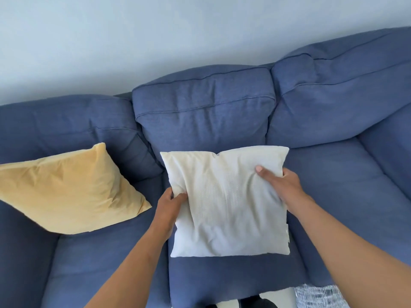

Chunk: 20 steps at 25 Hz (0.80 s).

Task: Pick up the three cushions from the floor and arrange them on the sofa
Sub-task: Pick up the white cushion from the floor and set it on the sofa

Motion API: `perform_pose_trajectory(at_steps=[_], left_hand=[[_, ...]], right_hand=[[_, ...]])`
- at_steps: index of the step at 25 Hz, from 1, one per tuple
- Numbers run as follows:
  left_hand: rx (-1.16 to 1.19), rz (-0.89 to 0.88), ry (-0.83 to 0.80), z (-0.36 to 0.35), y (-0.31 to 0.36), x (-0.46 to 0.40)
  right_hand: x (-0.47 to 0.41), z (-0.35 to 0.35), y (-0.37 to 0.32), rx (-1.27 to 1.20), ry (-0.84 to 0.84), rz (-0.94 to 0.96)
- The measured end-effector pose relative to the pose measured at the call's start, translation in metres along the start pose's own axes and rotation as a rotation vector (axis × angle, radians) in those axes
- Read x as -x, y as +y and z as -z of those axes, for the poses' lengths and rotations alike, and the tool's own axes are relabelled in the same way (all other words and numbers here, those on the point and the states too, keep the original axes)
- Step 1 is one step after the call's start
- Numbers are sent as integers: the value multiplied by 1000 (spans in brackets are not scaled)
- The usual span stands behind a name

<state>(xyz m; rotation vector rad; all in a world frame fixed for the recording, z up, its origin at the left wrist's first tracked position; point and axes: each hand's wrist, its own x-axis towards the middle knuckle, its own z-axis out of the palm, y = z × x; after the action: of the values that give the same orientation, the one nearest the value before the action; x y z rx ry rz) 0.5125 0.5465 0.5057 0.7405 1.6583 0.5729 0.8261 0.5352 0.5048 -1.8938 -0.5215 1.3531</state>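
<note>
The white cushion (229, 203) is pinched at its left edge by the left hand (170, 206), fingers curled shut around the fabric, and at its upper right edge by the right hand (281, 182), thumb pressed flat on top. It is held at the frame's centre, over the middle seat of the blue sofa (204, 114). Creases around both grips suggest a light, soft, loosely filled thing (likely to sag), so opposite edges are judged the best hold. A yellow cushion (66, 192) is propped at left.
</note>
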Motion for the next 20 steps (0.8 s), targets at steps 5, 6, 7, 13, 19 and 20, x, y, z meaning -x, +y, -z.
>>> perform_pose_trajectory(at_steps=[5, 6, 7, 13, 19, 20], left_hand=[[7, 32, 73, -21, 2, -63], [7, 24, 85, -23, 3, -74], [12, 8, 90, -26, 6, -86], [18, -45, 130, -36, 4, -165], [35, -10, 72, -36, 13, -180], [66, -30, 96, -32, 20, -183]], right_hand=[[-71, -20, -8, 62, -46, 34], [-82, -23, -9, 64, -45, 52], [-94, -27, -10, 60, -43, 75], [-164, -57, -10, 40, -46, 167], [-181, -63, -7, 37, -49, 95], [-182, -62, -13, 22, -36, 102]])
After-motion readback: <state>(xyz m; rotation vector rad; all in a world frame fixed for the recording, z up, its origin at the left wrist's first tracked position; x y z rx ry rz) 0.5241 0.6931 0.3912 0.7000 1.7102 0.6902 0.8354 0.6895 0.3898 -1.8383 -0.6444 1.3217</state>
